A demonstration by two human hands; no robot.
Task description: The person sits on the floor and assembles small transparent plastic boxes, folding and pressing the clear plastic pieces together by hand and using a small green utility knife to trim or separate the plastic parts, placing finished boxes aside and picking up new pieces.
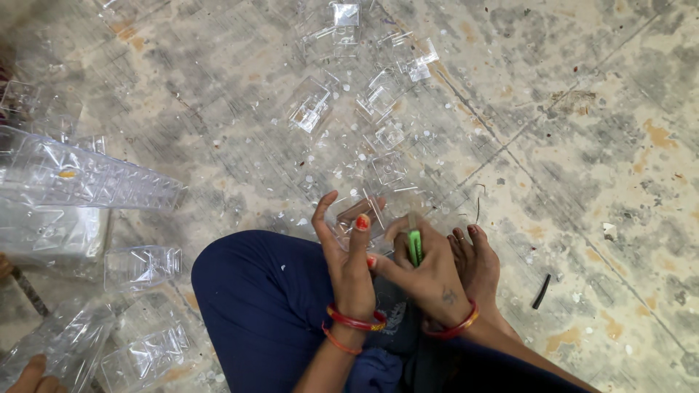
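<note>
My left hand (pixel 348 255) holds a small clear plastic piece (pixel 358 212) between thumb and fingers, just above my knee in blue cloth (pixel 255 291). My right hand (pixel 426 273) grips a green-handled cutter (pixel 415 246), its tip up against the clear piece. Both wrists wear red bangles. My bare foot (pixel 477 262) lies right of the right hand on the floor.
Several clear plastic trays lie scattered on the stained floor ahead (pixel 378 94). A long stack of clear trays (pixel 80 175) and more trays (pixel 142 266) sit at the left. Another person's fingers (pixel 29 371) show at the bottom left. A black stick (pixel 541 291) lies right.
</note>
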